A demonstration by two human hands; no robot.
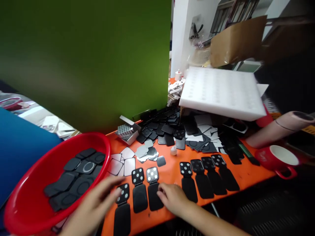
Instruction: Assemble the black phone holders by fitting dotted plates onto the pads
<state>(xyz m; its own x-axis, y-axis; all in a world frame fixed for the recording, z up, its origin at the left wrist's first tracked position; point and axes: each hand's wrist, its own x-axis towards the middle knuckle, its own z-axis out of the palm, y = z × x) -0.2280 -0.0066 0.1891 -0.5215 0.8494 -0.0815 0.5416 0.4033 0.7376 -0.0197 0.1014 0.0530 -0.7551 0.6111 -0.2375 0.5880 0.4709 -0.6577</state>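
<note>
Several black hinged pieces lie in a row on the orange table (169, 170), each with a square top bearing pale round dots. My right hand (173, 198) touches the right edge of the third piece from the left (155, 196), its fingers curled together. Blurred by motion, my left hand (98, 200) is over the leftmost piece (122, 216), with thumb and fingers apart and nothing visible between them. Four such pieces, the nearest (189, 188), lie right of my right hand.
A red basin (18, 196) of dark pieces stands left. Behind are silver plates (142, 151), a box of small discs (128, 132), piled black parts (169, 129) and white foam (221, 91). A red mug (267, 159) and pink bottle (278, 129) are right.
</note>
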